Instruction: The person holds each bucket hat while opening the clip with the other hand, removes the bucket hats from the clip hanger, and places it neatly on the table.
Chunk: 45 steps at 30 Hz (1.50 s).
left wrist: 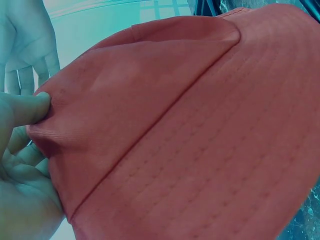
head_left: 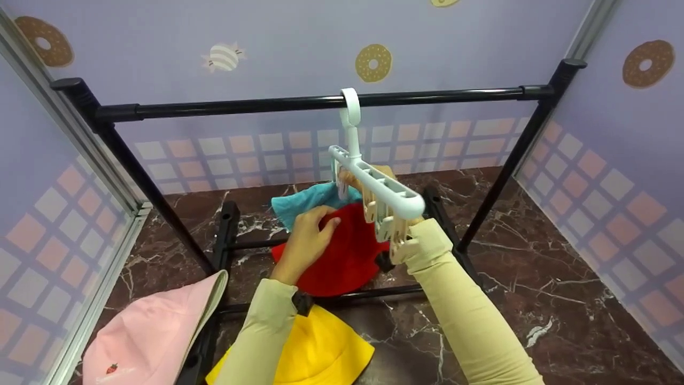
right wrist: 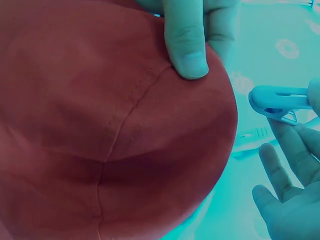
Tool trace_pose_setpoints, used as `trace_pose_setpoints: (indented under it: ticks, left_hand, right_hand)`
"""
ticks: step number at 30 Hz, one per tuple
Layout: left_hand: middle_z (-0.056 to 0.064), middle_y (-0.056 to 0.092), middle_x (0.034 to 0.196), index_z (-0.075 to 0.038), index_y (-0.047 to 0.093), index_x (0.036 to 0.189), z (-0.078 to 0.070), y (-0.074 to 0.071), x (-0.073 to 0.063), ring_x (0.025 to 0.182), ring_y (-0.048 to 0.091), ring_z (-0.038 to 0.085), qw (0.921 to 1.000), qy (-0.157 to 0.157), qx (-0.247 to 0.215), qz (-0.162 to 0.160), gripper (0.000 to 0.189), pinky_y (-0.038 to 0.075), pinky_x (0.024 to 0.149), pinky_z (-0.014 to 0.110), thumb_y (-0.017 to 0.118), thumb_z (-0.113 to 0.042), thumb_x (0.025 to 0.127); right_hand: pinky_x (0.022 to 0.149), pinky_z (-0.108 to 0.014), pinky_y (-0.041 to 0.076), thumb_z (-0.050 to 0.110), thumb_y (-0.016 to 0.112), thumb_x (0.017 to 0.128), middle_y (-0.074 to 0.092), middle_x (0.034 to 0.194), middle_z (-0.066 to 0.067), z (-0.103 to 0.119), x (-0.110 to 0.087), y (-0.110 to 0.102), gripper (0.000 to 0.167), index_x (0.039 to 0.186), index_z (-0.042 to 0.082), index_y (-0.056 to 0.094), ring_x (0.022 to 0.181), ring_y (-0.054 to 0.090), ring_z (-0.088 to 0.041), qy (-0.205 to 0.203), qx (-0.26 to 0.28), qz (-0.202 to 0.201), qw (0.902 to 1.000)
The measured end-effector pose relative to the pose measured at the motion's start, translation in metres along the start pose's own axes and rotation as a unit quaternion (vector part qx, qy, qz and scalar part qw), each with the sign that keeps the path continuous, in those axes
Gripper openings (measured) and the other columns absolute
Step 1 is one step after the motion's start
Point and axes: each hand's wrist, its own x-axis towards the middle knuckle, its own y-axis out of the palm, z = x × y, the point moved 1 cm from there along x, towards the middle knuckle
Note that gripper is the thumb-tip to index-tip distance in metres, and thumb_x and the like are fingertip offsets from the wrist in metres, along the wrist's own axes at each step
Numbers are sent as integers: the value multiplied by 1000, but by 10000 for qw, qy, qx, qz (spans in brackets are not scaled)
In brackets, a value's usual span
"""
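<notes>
My left hand point(head_left: 310, 235) holds a red bucket hat point(head_left: 342, 256) below the hanger. In the left wrist view its thumb point(left wrist: 30, 107) presses on the fabric, with the fingers behind. A white clip hanger point(head_left: 374, 176) hangs by its hook from the black rail point(head_left: 240, 106), with several white and beige clips along its bar. Behind that bar my right hand point(right wrist: 292, 205) is largely hidden in the head view. The right wrist view shows it pinching a clip point(right wrist: 280, 98) beside the hat's edge, its other fingers spread loosely.
A turquoise cloth item point(head_left: 304, 200) lies behind the red hat. At the front are a yellow hat point(head_left: 326, 347), partly under my left forearm, and a pink hat point(head_left: 149, 331) with a strawberry mark. The rack's black posts point(head_left: 155, 198) stand on a dark marbled surface point(head_left: 534, 299), between patterned walls.
</notes>
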Motion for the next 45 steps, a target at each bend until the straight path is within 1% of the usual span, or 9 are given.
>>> trace_pose_setpoints:
  ticks: [2,3,5,9,13,22,28,39,45]
  left_hand:
    - [15,71,102,2,69,101,0,1,-1,97,66,28,10000,-66,28,25,15,53,90,41,62,-8,92]
    - [15,71,103,1,69,102,0,1,-1,98,66,28,10000,-77,45,27,15,53,90,41,62,-8,92]
    - [15,71,103,1,69,102,0,1,-1,98,66,28,9999,-81,66,17,15,52,90,41,62,-9,92]
    - [15,71,102,2,69,102,0,1,-3,98,66,29,9999,-49,88,-3,16,52,91,42,63,-9,92]
    - [14,71,103,1,69,102,2,2,-4,98,65,28,9999,-114,69,42,17,52,91,42,63,-12,92]
    - [13,70,107,0,68,104,3,4,-4,102,65,27,9997,-214,86,56,18,50,94,42,64,-13,92]
    - [14,70,105,0,68,102,-3,4,-6,100,65,28,9999,-108,35,16,17,51,93,41,63,-12,92]
    - [14,71,102,2,68,101,-17,7,-9,97,66,28,9998,188,-35,-106,16,52,90,41,63,-11,92]
    - [15,71,102,3,68,103,-24,12,-12,97,66,27,9991,367,-206,-1,19,53,89,40,63,-12,92]
  right_hand:
    - [72,-19,49,19,55,98,70,99,-11,3,1,6,32,115,-7,64,78,61,-13,-105,-339,309,9989]
    - [72,-20,48,21,58,96,70,95,-10,9,4,24,31,109,-5,67,76,58,-15,-325,-2430,-334,9689]
    - [71,-23,45,23,59,94,67,81,-2,20,8,62,25,96,1,71,74,54,-13,-476,-4138,-1636,8943]
    - [70,-27,45,13,54,97,67,79,-6,28,9,92,20,92,-1,68,79,58,-19,62,-3836,-2085,8996]
    - [67,-27,48,16,61,94,70,87,-13,28,5,88,19,101,0,68,77,62,-19,352,-3683,-2334,8992]
    - [97,-35,49,22,62,94,63,129,-7,33,-6,77,43,135,11,57,111,62,-18,794,-4163,-2380,8740]
    - [100,-40,48,23,62,95,61,132,-8,36,-15,71,42,135,11,56,118,59,-23,806,-4228,-2189,8757]
    - [99,-37,49,29,62,94,61,131,-10,52,-37,60,48,137,9,54,117,60,-23,979,-4527,-2416,8527]
    - [87,-29,53,36,62,94,66,122,-7,60,-49,55,47,135,13,57,98,65,-12,1097,-4895,-2605,8249]
